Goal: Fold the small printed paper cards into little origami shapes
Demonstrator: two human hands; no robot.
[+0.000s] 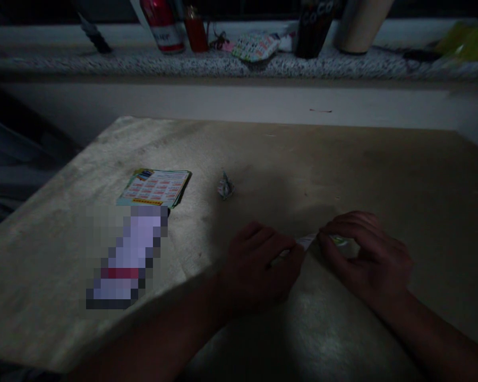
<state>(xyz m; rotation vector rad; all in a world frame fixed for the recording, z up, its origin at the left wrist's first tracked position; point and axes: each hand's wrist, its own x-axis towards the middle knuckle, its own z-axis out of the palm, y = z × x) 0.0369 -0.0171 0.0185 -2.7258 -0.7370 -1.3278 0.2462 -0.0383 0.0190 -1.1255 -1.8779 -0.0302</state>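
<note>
My left hand [258, 265] and my right hand [366, 257] rest on a worn tabletop [342, 164], both pinching a small piece of paper [308, 241] held between them. The paper is pale with a bit of green showing under my right fingers. Both hands have their fingers curled and pressed onto it. A small folded paper figure [225, 187] lies on the table beyond my left hand. Further left sits a stack of colourful printed sheets [155, 187].
A blurred-out object [127, 257] lies left of my left hand. Behind the table runs a speckled stone ledge [207, 64] with a red can [163, 24], a red lighter [195, 29], a patterned pouch [255, 46], a dark bottle [314, 26] and a pale cup [360, 26].
</note>
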